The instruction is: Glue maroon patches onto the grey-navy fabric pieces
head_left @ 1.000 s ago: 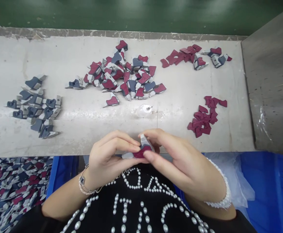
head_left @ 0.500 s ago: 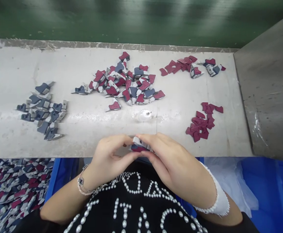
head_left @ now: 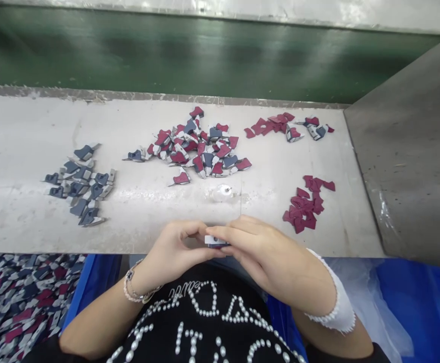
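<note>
We hold a small grey and maroon piece [head_left: 214,242] pinched between the fingertips of our left hand [head_left: 174,247] and right hand [head_left: 265,254], just at the edge of the table [head_left: 159,217], below a heap of similar pieces [head_left: 193,151].

The room is bright, and the light is soft and even. It seems to come from above. The white table [head_left: 23,222] has a pale shiny patch across its middle. The green band [head_left: 167,55] behind it has dull shiny streaks. The left hand [head_left: 174,247] and right hand [head_left: 265,247] make only faint shadows. The small piece [head_left: 215,242] between them looks a bit fuzzy. The picture bends near its edges, so straight lines look curved.
</note>
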A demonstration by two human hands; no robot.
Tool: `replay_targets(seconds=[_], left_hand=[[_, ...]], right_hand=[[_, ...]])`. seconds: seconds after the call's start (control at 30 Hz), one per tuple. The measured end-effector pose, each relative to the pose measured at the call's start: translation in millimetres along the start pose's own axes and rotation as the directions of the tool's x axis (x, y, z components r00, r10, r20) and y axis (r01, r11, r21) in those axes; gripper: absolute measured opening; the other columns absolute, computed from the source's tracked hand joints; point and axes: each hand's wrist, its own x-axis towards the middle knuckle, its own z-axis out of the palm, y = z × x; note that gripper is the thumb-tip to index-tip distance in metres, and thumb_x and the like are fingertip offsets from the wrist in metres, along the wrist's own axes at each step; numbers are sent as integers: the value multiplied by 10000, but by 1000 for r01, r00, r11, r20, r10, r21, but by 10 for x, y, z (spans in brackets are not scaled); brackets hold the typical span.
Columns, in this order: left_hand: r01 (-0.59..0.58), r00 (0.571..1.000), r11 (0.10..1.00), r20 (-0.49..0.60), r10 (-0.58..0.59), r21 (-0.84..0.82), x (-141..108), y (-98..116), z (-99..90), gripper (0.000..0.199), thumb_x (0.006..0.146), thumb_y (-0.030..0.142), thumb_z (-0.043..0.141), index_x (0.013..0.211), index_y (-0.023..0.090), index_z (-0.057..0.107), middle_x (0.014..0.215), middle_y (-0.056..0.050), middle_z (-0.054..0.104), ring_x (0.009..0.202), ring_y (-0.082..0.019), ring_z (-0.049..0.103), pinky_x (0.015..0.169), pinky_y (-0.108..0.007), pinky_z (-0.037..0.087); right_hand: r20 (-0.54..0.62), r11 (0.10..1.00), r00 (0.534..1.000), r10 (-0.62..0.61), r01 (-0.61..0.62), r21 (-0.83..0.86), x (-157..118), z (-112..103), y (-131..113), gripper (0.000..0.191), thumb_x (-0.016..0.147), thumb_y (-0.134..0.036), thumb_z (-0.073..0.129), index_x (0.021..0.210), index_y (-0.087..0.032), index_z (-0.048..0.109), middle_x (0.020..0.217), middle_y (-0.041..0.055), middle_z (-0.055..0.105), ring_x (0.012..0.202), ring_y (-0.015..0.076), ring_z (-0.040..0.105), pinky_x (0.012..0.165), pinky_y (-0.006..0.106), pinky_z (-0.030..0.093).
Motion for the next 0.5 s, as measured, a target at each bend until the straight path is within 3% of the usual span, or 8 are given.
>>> replay_targets(seconds=[0.13,0.23,0.33,0.43,0.5], left_hand=[[-56,998,997,-22,55,-49,-9,-35,-8,135,788,254,798,778,160,701,749,-15,720,715,-141,643,676,-240,501],[4,999,965,40,7,-263,-24,-105,37,155,749,239,833,767,162,701,709,4,697,687,-117,629,666,-207,493],[118,986,849,160,-40,-515,-33,-168,106,236,714,303,862,819,159,708,673,2,689,607,-101,621,625,-196,492],[166,977,768,208,-43,-619,-28,-174,160,367,661,409,884,826,139,697,664,-27,696,549,-106,613,577,-203,482],[158,984,761,167,-66,-630,-27,-149,170,409,617,423,905,791,134,674,650,-26,678,552,-113,601,571,-208,471]], right_hand=[[44,1000,999,-21,20,14,38,-18,28,425,966,-65,461,1362,-190,552,1126,84,674,1013,214,602,865,350,511],[54,998,998,-31,27,63,55,-62,11,362,980,-141,496,1333,-181,569,1190,92,682,1060,220,615,934,358,482],[52,977,997,-54,41,211,44,-117,-11,315,1037,-276,410,1286,-178,576,1212,92,678,1083,203,625,965,332,460],[22,955,1000,7,-13,296,26,-125,3,388,1045,-428,319,1124,-171,599,978,59,692,856,176,638,768,280,484],[-42,966,996,73,-60,251,36,-81,29,389,975,-544,436,938,-186,582,781,3,616,690,154,558,618,256,416]])
